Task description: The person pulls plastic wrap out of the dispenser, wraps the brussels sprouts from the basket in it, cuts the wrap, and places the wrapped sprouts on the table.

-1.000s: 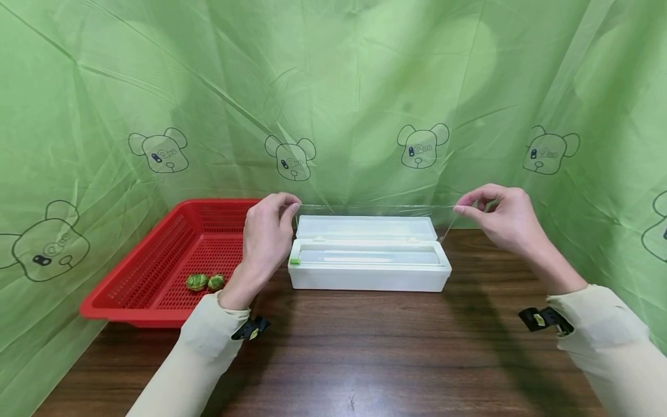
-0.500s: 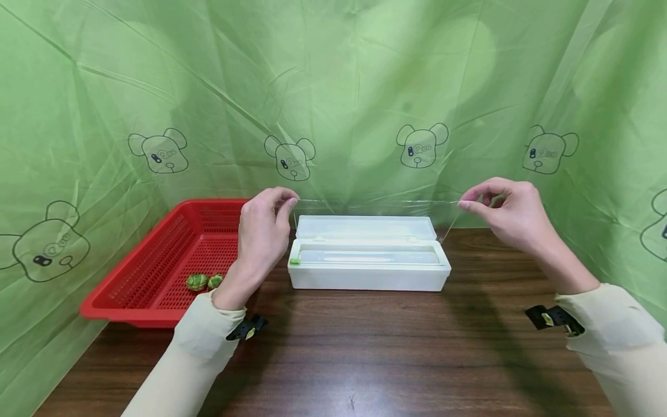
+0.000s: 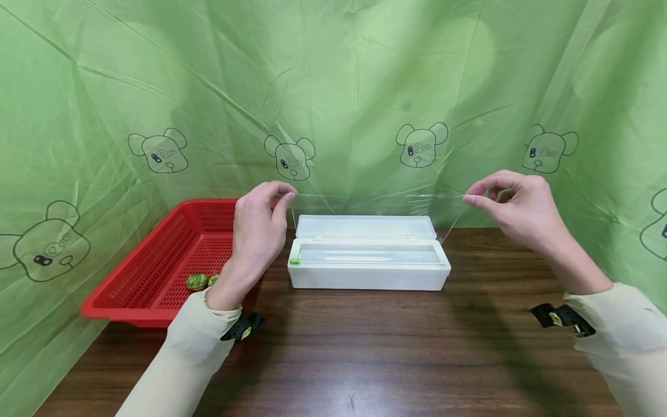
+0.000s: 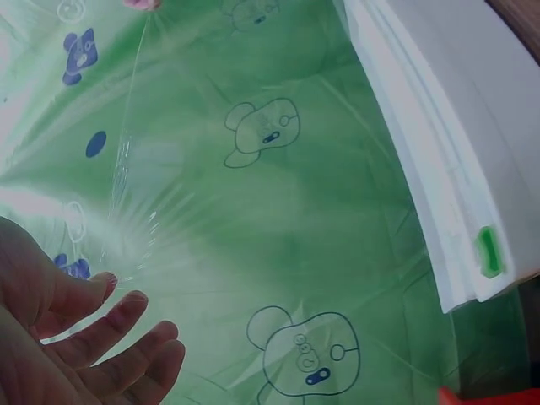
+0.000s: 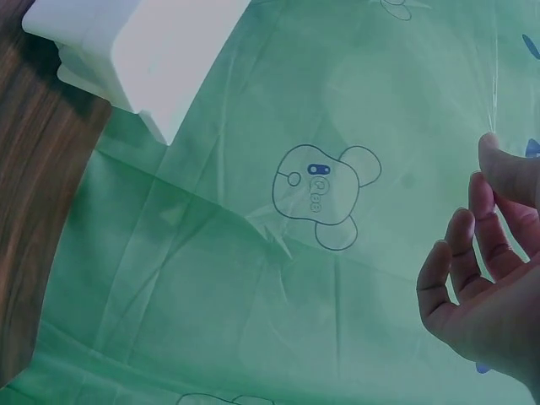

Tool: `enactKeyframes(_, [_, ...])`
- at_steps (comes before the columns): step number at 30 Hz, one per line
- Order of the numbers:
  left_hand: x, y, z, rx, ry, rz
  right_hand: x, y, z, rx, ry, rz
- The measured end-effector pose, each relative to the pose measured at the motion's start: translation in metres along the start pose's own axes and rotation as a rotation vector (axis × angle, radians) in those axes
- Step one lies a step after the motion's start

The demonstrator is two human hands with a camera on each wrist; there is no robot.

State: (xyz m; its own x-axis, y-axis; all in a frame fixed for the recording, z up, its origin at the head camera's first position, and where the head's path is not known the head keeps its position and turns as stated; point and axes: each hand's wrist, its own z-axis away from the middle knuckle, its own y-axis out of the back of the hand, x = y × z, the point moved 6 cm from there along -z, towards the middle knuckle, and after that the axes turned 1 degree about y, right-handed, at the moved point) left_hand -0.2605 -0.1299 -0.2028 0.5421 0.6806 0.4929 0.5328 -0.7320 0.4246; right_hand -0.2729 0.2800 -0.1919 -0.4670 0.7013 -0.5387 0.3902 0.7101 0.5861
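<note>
A clear sheet of plastic wrap (image 3: 365, 204) stretches up from a white wrap dispenser box (image 3: 370, 279), whose lid stands raised at the back. My left hand (image 3: 260, 223) pinches one upper corner between thumb and fingertips, above the box's left end. Beyond its right end, my right hand (image 3: 526, 208) pinches the other corner. In the left wrist view, creases fan through the film from the left thumb and forefinger. A green slider (image 3: 294, 261) sits at the left of the box's front edge.
A red plastic basket (image 3: 140, 314) stands on the left of the brown wooden table (image 3: 354, 347), partly behind my left forearm. It holds green, wrapped-looking round pieces (image 3: 197, 282). A green curtain (image 3: 344, 87) with bear drawings hangs behind and at both sides.
Both hands have risen and spread slightly apart, drawing the plastic wrap higher above the box. The box and basket stay in place.
</note>
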Motion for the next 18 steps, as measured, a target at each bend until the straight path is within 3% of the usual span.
enactKeyframes(11, [0.008, 0.009, -0.001, 0.001, -0.005, 0.001, -0.007, 0.009, 0.004, 0.015, -0.025, -0.015])
enactKeyframes(18, [0.014, 0.015, 0.002, 0.004, -0.018, 0.008, -0.016, 0.014, 0.009, -0.023, -0.033, -0.042])
